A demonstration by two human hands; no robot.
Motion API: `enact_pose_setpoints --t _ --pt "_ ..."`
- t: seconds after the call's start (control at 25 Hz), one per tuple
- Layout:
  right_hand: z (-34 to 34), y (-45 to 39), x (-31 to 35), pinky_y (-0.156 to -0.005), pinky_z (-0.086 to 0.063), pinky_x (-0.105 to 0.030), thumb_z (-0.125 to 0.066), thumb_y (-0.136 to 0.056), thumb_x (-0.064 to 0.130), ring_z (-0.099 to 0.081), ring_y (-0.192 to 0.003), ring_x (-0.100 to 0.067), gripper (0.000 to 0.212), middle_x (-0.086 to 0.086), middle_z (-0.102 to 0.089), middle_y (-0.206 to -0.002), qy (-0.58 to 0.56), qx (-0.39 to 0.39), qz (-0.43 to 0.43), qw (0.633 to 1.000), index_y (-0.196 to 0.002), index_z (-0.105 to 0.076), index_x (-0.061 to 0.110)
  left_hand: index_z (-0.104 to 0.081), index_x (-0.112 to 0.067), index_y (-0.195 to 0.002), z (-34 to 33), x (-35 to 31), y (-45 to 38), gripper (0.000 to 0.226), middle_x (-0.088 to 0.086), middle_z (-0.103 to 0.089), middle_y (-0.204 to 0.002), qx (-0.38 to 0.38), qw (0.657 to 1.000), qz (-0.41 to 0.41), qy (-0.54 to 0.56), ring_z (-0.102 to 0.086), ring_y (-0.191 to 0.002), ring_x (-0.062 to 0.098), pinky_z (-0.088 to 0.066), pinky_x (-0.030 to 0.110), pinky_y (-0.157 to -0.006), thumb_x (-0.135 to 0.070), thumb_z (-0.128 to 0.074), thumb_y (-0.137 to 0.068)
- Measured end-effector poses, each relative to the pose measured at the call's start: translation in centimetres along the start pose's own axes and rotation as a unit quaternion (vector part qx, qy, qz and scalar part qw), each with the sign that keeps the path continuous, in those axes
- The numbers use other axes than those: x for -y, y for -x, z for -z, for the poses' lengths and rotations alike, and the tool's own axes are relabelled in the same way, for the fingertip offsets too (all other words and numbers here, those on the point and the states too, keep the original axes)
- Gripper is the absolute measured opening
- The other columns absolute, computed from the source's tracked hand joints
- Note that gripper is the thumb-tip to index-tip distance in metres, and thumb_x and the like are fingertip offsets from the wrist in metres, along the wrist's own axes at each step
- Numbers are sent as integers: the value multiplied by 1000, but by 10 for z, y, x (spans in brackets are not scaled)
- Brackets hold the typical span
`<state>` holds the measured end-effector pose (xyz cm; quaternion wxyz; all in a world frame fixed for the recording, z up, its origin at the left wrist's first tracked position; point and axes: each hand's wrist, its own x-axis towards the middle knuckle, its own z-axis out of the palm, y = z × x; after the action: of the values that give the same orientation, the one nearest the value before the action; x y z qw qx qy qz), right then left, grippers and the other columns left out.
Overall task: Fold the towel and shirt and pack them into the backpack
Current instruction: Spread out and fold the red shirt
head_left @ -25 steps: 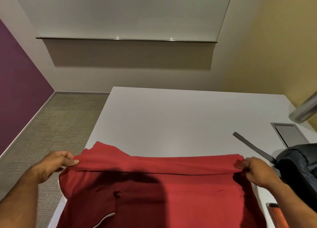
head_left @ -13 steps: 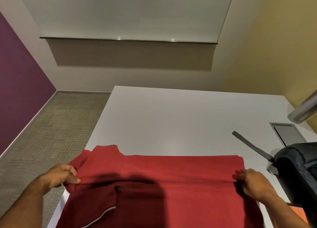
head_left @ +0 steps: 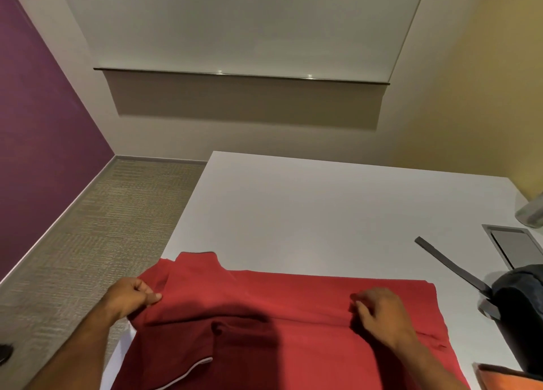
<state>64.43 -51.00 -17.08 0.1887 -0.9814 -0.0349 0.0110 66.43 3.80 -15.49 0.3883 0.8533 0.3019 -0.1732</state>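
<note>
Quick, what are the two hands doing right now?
Left hand: pinching the red shirt at its left edge.
Right hand: fingers curled, gripping a fold of the red shirt.

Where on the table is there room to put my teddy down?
The widest bare patch of the white table lies beyond the red shirt, reaching the far edge, left of the dark strap. The near side is crowded: the shirt is spread there under the left hand and right hand, with the dark backpack at the right.
</note>
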Motion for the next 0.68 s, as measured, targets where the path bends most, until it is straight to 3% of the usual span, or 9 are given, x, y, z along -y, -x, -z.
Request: enact_pose_setpoints --t 0.08,0.2,0.32,0.44,0.56,0.68 --pt "-26 -17 49 -71 -55 -31 -65 -78 26 -68 -74 -8 9 11 -74 -76 -121 34 -19 992 -79 -74 25 -71 -7 -67 -8 -12 0 20 3 -71 -64 -61 998 -33 3 -65 -67 21 -47 28 -66 -16 -88 -68" --pt "-58 -42 121 -67 -57 -34 -59 -75 36 -69 -69 -7 15 8 -73 -75 -234 93 -20 968 -80 -66 24 -71 -13 -72 -19 -37 -6 17 1 -68 -66 -114 990 -75 28 -64 -68 19 -49 30 -68 -20 -86 -72" --pt "-72 -70 178 -71 -55 -29 -64 -76 35 -66 -71 -6 12 9 -71 -75 -249 98 -9 964 -79 -68 24 -71 -16 -90 -20 -59 -29 29 -1 -69 -83 -118 990 -82 -6 -66 -89 22 -52 36 -85 -37 -82 -73" --pt "-78 -92 213 -73 -49 -18 -66 -77 31 -63 -75 -4 18 13 -70 -83 -238 100 1 966 -93 -72 24 -64 -24 -109 -18 -73 -50 46 -3 -67 -107 -105 982 -48 -150 -54 -114 23 -40 41 -98 -58 -69 -78" --pt "-89 -107 225 -73 -48 -16 -67 -76 32 -62 -78 -3 23 13 -69 -87 -252 111 2 961 -96 -72 23 -58 -28 -115 -23 -84 -58 50 -6 -61 -118 -64 967 -15 -247 -36 -127 23 -28 44 -97 -66 -59 -82" --pt "-100 -117 231 -79 -52 -24 -68 -76 34 -62 -81 -4 23 13 -68 -88 -255 117 14 960 -96 -71 23 -56 -28 -112 -32 -84 -64 45 -6 -61 -115 -46 970 -15 -237 -36 -127 23 -26 45 -98 -60 -63 -81"
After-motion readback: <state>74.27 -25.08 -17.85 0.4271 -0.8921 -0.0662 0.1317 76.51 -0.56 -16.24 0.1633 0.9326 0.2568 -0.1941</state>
